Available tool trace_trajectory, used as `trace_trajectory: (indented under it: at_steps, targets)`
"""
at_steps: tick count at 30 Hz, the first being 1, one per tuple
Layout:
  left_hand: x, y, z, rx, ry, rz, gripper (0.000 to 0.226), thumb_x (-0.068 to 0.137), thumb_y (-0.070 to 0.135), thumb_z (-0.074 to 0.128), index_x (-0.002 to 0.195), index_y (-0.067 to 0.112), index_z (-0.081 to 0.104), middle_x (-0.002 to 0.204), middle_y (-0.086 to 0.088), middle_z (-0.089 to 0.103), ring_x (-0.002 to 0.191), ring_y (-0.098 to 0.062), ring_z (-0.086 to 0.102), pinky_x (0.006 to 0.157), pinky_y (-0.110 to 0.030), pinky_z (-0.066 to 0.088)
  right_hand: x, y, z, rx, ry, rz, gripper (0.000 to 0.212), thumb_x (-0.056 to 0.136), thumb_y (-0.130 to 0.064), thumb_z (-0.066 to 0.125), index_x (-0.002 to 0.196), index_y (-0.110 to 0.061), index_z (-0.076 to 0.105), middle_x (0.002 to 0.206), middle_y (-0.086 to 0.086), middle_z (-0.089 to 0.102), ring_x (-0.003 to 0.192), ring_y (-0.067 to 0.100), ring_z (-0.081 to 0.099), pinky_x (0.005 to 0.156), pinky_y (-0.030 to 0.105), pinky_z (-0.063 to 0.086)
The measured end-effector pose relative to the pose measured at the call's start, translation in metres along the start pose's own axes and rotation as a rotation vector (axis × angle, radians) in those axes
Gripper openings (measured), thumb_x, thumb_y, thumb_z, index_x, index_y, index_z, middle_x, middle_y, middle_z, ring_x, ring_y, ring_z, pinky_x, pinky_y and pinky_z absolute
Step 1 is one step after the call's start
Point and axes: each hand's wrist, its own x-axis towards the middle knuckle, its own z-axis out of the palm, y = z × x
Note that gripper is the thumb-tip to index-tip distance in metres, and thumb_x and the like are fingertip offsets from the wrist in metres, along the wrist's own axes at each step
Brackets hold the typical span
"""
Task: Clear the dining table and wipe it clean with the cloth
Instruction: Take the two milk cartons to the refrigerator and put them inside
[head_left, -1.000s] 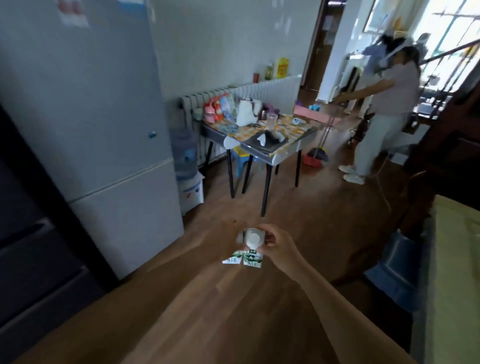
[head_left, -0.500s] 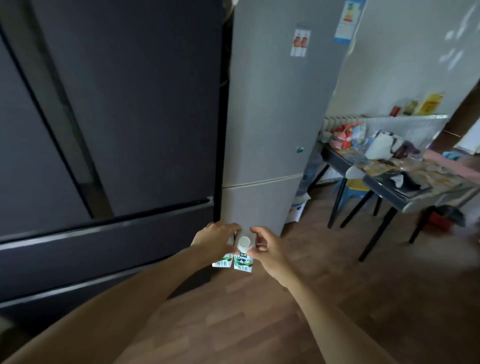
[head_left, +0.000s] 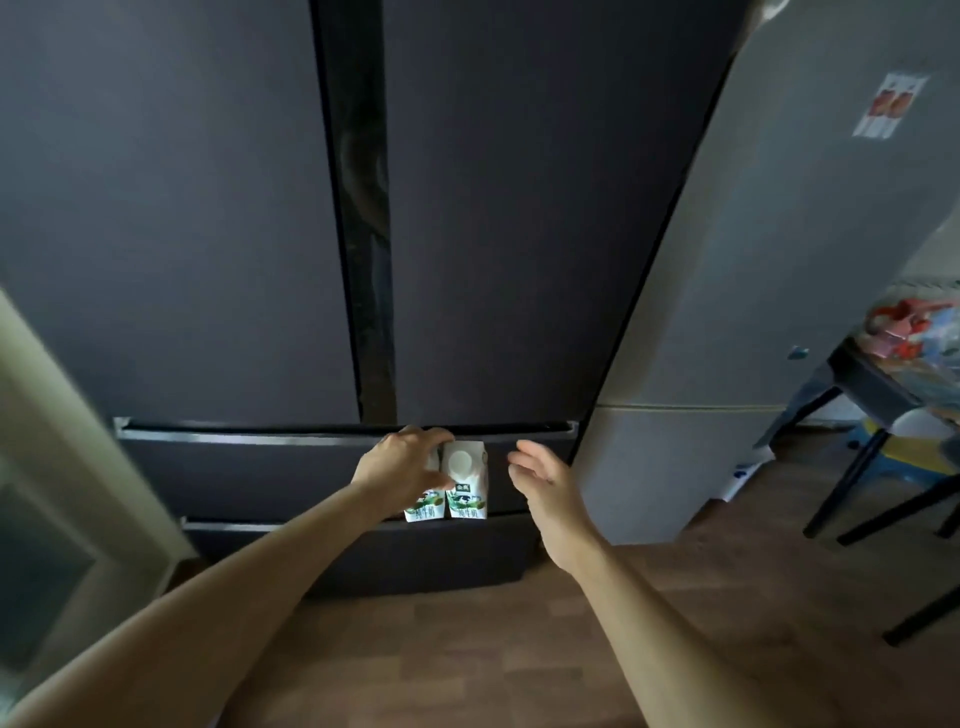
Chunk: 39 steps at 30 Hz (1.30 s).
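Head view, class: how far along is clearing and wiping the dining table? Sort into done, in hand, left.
Done: two milk cartons are off the dining table. In hand: the left hand grips both before the closed dark fridge; the right hand is open beside them. Left: stowing them, clearing the colourful packets on the table, then wiping; no cloth is in view.

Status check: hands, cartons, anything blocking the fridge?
Left hand grips two milk cartons by their tops. Right hand open, empty, beside them. Dark fridge straight ahead, doors shut.
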Motion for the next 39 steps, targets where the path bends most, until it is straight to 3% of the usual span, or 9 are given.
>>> trace_trajectory:
  at_steps: [6, 15, 21, 29, 34, 37, 39]
  targets:
    - [0.011, -0.062, -0.022, 0.005, 0.058, -0.164, 0.061, 0.076, 0.040, 0.072, 0.132, 0.031, 0.048, 0.120, -0.001, 0.057, 0.103, -0.020, 0.057, 0.083, -0.037, 0.051, 0.069, 0.006, 0.044, 0.277, 0.005, 0.160, 0.042, 0.095, -0.016, 0.051, 0.133, 0.000, 0.042, 0.120, 0.015, 0.057, 0.111, 0.024, 0.056, 0.101, 0.034, 0.043]
    - [0.060, -0.142, -0.030, 0.026, 0.060, -0.383, 0.062, 0.075, 0.042, 0.072, 0.132, 0.036, 0.047, 0.125, 0.003, 0.057, 0.107, -0.018, 0.056, 0.081, -0.031, 0.047, 0.170, 0.035, 0.118, 0.622, -0.040, 0.486, 0.057, 0.092, -0.033, 0.052, 0.135, 0.003, 0.037, 0.134, 0.026, 0.045, 0.123, 0.034, 0.047, 0.107, 0.040, 0.038]
    - [0.075, -0.175, -0.016, 0.012, 0.057, -0.463, 0.059, 0.077, 0.041, 0.070, 0.131, 0.037, 0.047, 0.116, 0.002, 0.058, 0.104, -0.019, 0.056, 0.079, -0.031, 0.045, 0.218, 0.056, 0.157, 0.793, 0.024, 0.644, 0.074, 0.086, -0.046, 0.056, 0.140, -0.002, 0.031, 0.149, 0.019, 0.028, 0.136, 0.029, 0.033, 0.113, 0.039, 0.030]
    - [0.082, -0.213, -0.007, -0.031, 0.043, -0.475, 0.058, 0.074, 0.038, 0.073, 0.127, 0.035, 0.052, 0.116, 0.005, 0.058, 0.091, -0.013, 0.052, 0.070, -0.026, 0.036, 0.248, 0.071, 0.183, 1.163, 0.112, 0.682, 0.095, 0.080, -0.048, 0.061, 0.147, -0.008, 0.008, 0.157, 0.006, 0.008, 0.144, 0.018, 0.012, 0.117, 0.036, 0.017]
    - [0.083, -0.226, -0.005, -0.042, -0.015, -0.420, 0.062, 0.072, 0.038, 0.073, 0.130, 0.037, 0.050, 0.122, 0.007, 0.056, 0.101, -0.015, 0.056, 0.074, -0.027, 0.039, 0.250, 0.075, 0.190, 1.173, 0.150, 0.624, 0.107, 0.052, -0.049, 0.074, 0.143, -0.011, 0.032, 0.154, 0.005, 0.022, 0.142, 0.019, 0.021, 0.114, 0.036, 0.019]
    - [0.077, -0.238, -0.007, -0.035, -0.064, -0.374, 0.064, 0.074, 0.038, 0.073, 0.132, 0.040, 0.046, 0.124, 0.008, 0.056, 0.097, -0.011, 0.054, 0.074, -0.025, 0.041, 0.247, 0.076, 0.198, 1.139, 0.215, 0.579, 0.113, 0.046, -0.053, 0.077, 0.141, -0.010, 0.034, 0.152, 0.006, 0.027, 0.140, 0.020, 0.027, 0.110, 0.035, 0.026]
    - [0.069, -0.247, -0.009, -0.021, -0.089, -0.367, 0.064, 0.075, 0.039, 0.072, 0.133, 0.037, 0.046, 0.121, 0.007, 0.056, 0.095, -0.011, 0.054, 0.073, -0.025, 0.041, 0.244, 0.079, 0.201, 1.109, 0.251, 0.560, 0.125, 0.027, -0.056, 0.087, 0.134, -0.011, 0.041, 0.144, 0.006, 0.037, 0.137, 0.021, 0.033, 0.104, 0.035, 0.033]
